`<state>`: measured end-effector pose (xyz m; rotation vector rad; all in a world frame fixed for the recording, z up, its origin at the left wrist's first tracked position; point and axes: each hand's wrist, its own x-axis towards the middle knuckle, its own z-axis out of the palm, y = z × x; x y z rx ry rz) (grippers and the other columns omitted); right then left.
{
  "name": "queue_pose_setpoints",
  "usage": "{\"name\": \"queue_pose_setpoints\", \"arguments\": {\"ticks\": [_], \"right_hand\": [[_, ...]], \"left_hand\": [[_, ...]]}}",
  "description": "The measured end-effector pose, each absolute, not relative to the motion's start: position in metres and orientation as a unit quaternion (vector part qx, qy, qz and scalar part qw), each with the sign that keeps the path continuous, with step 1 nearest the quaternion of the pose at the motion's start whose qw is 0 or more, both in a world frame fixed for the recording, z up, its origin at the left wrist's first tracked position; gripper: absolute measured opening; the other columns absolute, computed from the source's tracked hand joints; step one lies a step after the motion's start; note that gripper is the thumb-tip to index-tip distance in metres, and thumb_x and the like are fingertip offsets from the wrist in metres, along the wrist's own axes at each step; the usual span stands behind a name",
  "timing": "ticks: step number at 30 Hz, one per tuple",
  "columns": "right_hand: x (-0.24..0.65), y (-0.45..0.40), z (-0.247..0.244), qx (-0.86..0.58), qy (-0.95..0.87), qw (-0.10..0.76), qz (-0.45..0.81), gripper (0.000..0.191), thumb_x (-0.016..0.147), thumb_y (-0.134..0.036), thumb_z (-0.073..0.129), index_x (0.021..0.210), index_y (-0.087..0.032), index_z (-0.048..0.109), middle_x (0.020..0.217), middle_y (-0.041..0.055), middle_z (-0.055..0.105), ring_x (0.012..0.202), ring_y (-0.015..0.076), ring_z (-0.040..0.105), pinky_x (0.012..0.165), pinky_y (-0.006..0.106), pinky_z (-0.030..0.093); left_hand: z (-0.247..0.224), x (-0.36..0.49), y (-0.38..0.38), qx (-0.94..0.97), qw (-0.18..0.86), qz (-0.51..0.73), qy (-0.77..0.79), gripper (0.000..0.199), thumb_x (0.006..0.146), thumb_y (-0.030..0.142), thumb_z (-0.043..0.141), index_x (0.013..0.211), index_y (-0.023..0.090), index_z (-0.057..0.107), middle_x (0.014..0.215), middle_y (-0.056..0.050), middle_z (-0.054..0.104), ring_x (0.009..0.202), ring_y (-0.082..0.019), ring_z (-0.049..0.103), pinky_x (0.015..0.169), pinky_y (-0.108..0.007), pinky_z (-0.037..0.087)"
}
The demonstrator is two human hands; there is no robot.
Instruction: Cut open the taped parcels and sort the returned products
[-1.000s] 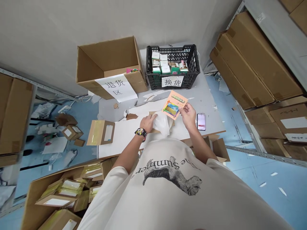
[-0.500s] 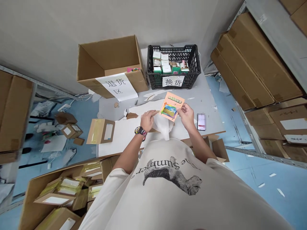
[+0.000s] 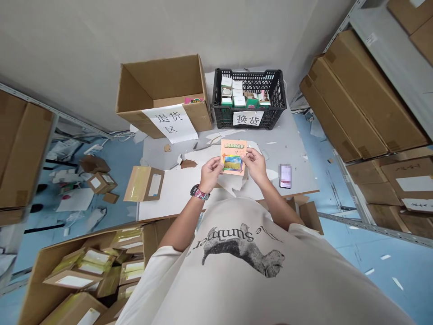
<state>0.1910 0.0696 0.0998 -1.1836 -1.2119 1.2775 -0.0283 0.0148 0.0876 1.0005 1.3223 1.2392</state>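
Note:
An orange booklet (image 3: 233, 155) with a field picture on its cover is held upright in front of me, above the table. My left hand (image 3: 212, 173) pinches its lower left edge, and a wristwatch (image 3: 200, 192) is on that wrist. On the other side my right hand (image 3: 255, 165) is closed on the booklet's right edge, thumb on the cover. Below the booklet, close to my shirt, lies crumpled white wrapping (image 3: 232, 183), partly hidden by the booklet and hands.
At the back stand an open cardboard box (image 3: 162, 74) and a black plastic crate (image 3: 250, 113) holding small boxes. A taped carton (image 3: 144, 183) sits left, a phone (image 3: 286, 176) right. A large box of parcels (image 3: 37, 280) is at lower left; stacked cartons (image 3: 372, 90) fill the right shelf.
My left hand has risen from the wrapping and taken the booklet's left edge. The booklet has turned from tilted to nearly straight and shifted slightly left. My right hand still holds it.

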Motion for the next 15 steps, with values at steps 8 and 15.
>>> {"name": "queue_pose_setpoints", "arguments": {"ticks": [8, 15], "right_hand": [[0.182, 0.068, 0.103, -0.465, -0.493, 0.519, 0.521, 0.041, 0.093, -0.061, 0.088, 0.113, -0.027, 0.080, 0.110, 0.0074, 0.086, 0.099, 0.0265, 0.078, 0.092, 0.041, 0.066], [0.190, 0.083, 0.099, -0.494, -0.440, 0.533, 0.528, 0.048, 0.090, -0.054, 0.089, 0.128, -0.028, 0.078, 0.092, 0.0009, 0.080, 0.085, 0.0211, 0.073, 0.074, 0.033, 0.061]], "left_hand": [[0.099, -0.033, 0.013, 0.443, 0.442, 0.568, 0.534, 0.049, 0.094, 0.056, 0.093, 0.125, 0.020, 0.081, 0.118, -0.012, 0.089, 0.104, -0.026, 0.086, 0.093, -0.040, 0.072], [0.101, -0.046, 0.014, 0.419, 0.477, 0.564, 0.528, 0.052, 0.084, 0.050, 0.102, 0.124, 0.019, 0.087, 0.117, -0.013, 0.090, 0.108, -0.029, 0.087, 0.101, -0.046, 0.073]]}}
